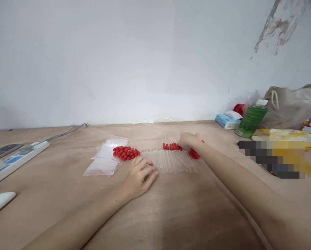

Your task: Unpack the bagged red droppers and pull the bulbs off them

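Note:
A row of thin clear tubes (171, 162) lies side by side on the wooden table. My left hand (142, 175) rests at the left end of this row, fingers slightly bent and apart, with nothing visibly gripped. Just beyond it is a pile of red rubber bulbs (125, 152). Behind the row, several clear tubes with red bulbs (170, 147) on their near ends lie lined up. My right hand (188, 140) is at the right end of these, its fingertips mostly hidden. More red bulbs (194, 153) lie partly under my right wrist.
Clear plastic zip bags (103, 159) lie left of the bulb pile. A white power strip (20, 158) with a cable sits at far left. On the right stand a tissue pack (227, 120), a green bottle (252, 119) and plastic bags (287, 107). A wall (119, 69) bounds the back.

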The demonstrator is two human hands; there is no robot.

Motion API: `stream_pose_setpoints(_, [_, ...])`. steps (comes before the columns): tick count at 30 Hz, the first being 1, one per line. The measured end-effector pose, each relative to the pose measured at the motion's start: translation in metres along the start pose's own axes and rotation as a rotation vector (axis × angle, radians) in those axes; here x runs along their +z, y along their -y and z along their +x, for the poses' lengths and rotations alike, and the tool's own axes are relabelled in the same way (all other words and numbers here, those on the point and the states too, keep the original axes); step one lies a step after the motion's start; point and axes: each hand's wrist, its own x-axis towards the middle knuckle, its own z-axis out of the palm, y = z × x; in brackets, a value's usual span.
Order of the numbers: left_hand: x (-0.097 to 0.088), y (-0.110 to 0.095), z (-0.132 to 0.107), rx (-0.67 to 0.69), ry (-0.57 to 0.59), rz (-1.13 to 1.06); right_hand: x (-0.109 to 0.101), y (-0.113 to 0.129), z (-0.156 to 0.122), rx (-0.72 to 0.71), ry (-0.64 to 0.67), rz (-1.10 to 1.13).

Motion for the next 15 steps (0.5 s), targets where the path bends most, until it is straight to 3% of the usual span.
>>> stream_pose_setpoints(4, [0.023,-0.034,0.027,0.026,0.116,0.033,-0.003,0.002,0.005,0.016,0.06,-0.024])
stream_pose_setpoints(8, [0.054,-0.061,0.057,0.006,0.129,0.072,-0.012,0.003,0.004,0.031,0.05,-0.033])
stream_pose_setpoints(11, [0.069,-0.064,0.066,-0.003,0.148,0.089,-0.021,-0.001,-0.004,0.022,0.003,-0.035])
stream_pose_setpoints(15, [0.068,-0.052,0.063,0.047,0.2,0.112,-0.031,-0.014,-0.028,-0.047,-0.144,-0.036])
